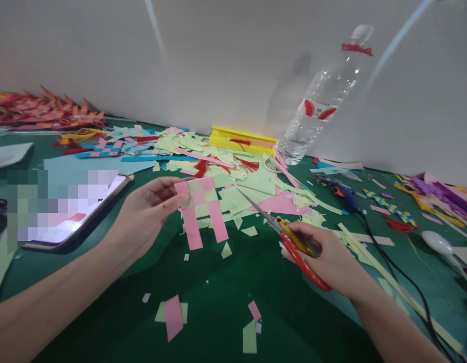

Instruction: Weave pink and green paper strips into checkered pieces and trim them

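Note:
Between the thumb and fingers of my left hand is a small woven piece of pink and pale green paper strips. Two pink strip ends hang down from it. My right hand grips a pair of scissors with red and yellow handles. Their blades point up and left, toward the woven paper but apart from it, and look nearly closed. Below both hands, pink and green paper scraps lie on the dark green table.
A phone with a lit screen lies left. Heaped paper cuttings spread behind my hands, near a yellow folded strip. A clear bottle leans against the wall. A black cable runs along the right, beside a white spoon-like object.

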Demonstrator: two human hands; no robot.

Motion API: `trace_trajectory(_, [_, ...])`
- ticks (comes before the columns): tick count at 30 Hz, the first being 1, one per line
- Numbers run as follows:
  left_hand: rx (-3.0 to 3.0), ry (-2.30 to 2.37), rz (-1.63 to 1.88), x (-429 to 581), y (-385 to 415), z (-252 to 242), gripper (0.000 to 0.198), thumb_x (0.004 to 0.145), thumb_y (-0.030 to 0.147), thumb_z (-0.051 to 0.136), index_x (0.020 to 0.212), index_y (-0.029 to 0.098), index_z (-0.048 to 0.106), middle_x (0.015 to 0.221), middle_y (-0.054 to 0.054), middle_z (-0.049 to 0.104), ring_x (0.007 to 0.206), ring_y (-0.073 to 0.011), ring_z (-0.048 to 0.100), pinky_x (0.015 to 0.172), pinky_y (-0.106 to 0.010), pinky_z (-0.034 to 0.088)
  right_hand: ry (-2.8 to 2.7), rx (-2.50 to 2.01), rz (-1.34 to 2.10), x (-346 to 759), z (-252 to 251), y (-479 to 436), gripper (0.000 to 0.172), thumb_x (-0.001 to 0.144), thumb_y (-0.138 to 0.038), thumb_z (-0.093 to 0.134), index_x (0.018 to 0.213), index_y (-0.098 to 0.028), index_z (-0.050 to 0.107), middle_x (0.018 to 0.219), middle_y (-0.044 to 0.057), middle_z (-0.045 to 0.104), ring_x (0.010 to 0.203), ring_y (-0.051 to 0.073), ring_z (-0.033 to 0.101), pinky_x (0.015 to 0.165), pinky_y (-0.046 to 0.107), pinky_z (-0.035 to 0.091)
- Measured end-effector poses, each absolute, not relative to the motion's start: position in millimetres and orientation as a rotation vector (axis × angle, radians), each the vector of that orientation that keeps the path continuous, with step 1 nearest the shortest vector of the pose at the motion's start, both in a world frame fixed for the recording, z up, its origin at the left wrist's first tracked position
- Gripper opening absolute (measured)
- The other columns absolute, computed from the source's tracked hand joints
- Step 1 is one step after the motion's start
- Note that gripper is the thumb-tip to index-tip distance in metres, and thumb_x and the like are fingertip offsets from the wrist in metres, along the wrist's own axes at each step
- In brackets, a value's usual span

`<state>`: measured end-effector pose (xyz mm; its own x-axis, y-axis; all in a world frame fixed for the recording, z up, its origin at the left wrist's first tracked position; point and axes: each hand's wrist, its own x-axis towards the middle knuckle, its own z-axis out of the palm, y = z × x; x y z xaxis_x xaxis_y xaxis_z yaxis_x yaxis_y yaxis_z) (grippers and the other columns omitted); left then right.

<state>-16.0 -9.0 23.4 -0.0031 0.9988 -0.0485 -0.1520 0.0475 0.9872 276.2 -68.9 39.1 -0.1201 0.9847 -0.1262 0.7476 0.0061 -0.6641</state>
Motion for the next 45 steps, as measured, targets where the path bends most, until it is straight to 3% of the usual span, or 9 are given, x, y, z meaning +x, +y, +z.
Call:
trace_trajectory(2, [1.039, 1.122, 1.256, -16.1, -9.0, 24.1, 0.02, 0.071, 0.025, 0.076, 0.089, 0.023, 0.066, 0.078, 0.004, 0.063, 0.073, -0.0078, 0.058, 0.066, -0.016, 0.049, -1.889, -1.796, 0.823, 278.1, 35.9, -69.3, 0.034, 0.075, -0.04, 0.062, 0.104, -0.022, 0.06, 0.103, 0.007, 0.068, 0.088, 0.024, 0.066, 0.076, 0.036, 0.055])
trace_trajectory(6, [0.988, 1.136, 1.323, -14.5, -7.5, 24.4, 0.025, 0.067, 0.024, 0.079, 0.089, 0.021, 0.067, 0.078, 0.003, 0.063, 0.071, -0.0084, 0.059, 0.063, -0.015, 0.051, -1.918, -1.893, 0.804, 283.4, 28.7, -70.4, 0.057, 0.076, -0.048, 0.059, 0.126, -0.025, 0.046, 0.126, 0.01, 0.056, 0.109, 0.027, 0.059, 0.084, 0.038, 0.054])
trace_trajectory(14, [0.883, 1.096, 1.394, -14.5, -4.2, 21.4, 0.031, 0.057, 0.026, 0.085, 0.085, 0.023, 0.07, 0.073, 0.004, 0.063, 0.066, -0.0065, 0.06, 0.062, -0.012, 0.053, -2.008, -1.942, 0.943, 284.3, 24.4, -73.9, 0.071, 0.073, -0.061, 0.058, 0.134, -0.027, 0.043, 0.144, 0.008, 0.04, 0.122, 0.028, 0.05, 0.098, 0.041, 0.047])
trace_trajectory(17, [0.947, 1.086, 1.333, -16.0, -6.0, 18.2, 0.032, 0.059, 0.027, 0.085, 0.087, 0.024, 0.07, 0.072, 0.004, 0.062, 0.064, -0.006, 0.059, 0.057, -0.01, 0.052, -2.018, -1.939, 0.977, 282.6, 26.4, -75.6, 0.07, 0.073, -0.06, 0.059, 0.132, -0.026, 0.045, 0.147, 0.008, 0.035, 0.122, 0.029, 0.05, 0.098, 0.041, 0.047])
trace_trajectory(20, [1.016, 1.057, 1.31, -15.4, -7.2, 16.0, 0.028, 0.061, 0.029, 0.083, 0.086, 0.024, 0.07, 0.07, 0.005, 0.061, 0.06, -0.005, 0.057, 0.053, -0.01, 0.05, -2.068, -1.923, 0.971, 281.2, 27.5, -77.5, 0.066, 0.074, -0.056, 0.059, 0.131, -0.025, 0.047, 0.143, 0.009, 0.039, 0.121, 0.028, 0.049, 0.098, 0.04, 0.047])
trace_trajectory(29, [1.024, 1.023, 1.303, -12.7, -6.9, 17.3, 0.024, 0.063, 0.027, 0.082, 0.083, 0.023, 0.069, 0.073, 0.004, 0.061, 0.063, -0.0048, 0.057, 0.056, -0.009, 0.05, -2.078, -1.907, 1.002, 275.5, 30.8, -79.6, 0.061, 0.074, -0.054, 0.06, 0.127, -0.025, 0.052, 0.134, 0.01, 0.049, 0.117, 0.028, 0.052, 0.097, 0.042, 0.048])
trace_trajectory(40, [1.05, 1.025, 1.283, -12.3, -7.3, 17.6, 0.024, 0.063, 0.027, 0.082, 0.083, 0.023, 0.069, 0.071, 0.004, 0.059, 0.061, -0.0048, 0.054, 0.053, -0.009, 0.048, -2.041, -1.924, 1.031, 273.7, 33.8, -78.1, 0.061, 0.073, -0.052, 0.061, 0.125, -0.022, 0.053, 0.134, 0.01, 0.049, 0.119, 0.028, 0.051, 0.1, 0.041, 0.045])
trace_trajectory(45, [1.064, 1.022, 1.278, -12.3, -5.8, 15.8, 0.022, 0.065, 0.027, 0.081, 0.083, 0.023, 0.069, 0.071, 0.004, 0.06, 0.06, -0.0054, 0.054, 0.054, -0.011, 0.049, -2.082, -1.881, 1.003, 272.4, 36.3, -78.2, 0.053, 0.075, -0.048, 0.06, 0.121, -0.023, 0.057, 0.13, 0.01, 0.053, 0.116, 0.027, 0.053, 0.097, 0.04, 0.047])
